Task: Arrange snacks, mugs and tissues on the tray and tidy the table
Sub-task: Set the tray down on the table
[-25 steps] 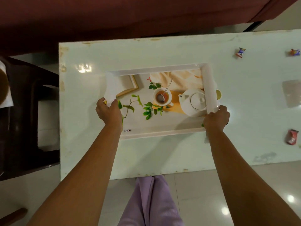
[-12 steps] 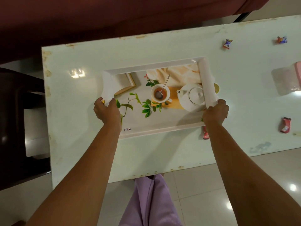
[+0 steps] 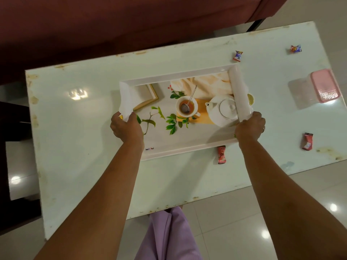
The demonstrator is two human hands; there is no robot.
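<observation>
Your left hand [image 3: 126, 128] and right hand [image 3: 248, 126] each clasp an end of the white rectangular tray with a printed tea scene [image 3: 180, 77] at frame centre. It is empty; wrapped snacks [image 3: 221, 154] lie scattered on the pale glossy table [image 3: 78, 128], so nearly everything remains.

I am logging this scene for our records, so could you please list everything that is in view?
tray: 1, white with a printed tea-set picture, mid table, held at both short ends
table: 1, pale glossy white, worn edges
red snack packets: 2, one touching the tray's near rim, one near the right edge
blue-wrapped candies: 2, far side of the table, one further right
container with pink lid: 1, translucent, right end
maroon sofa: 1, beyond the table
lilac garment: 1, below the table's near edge
left hand: 1, gripping the tray's left end
right hand: 1, gripping the tray's right end
</observation>
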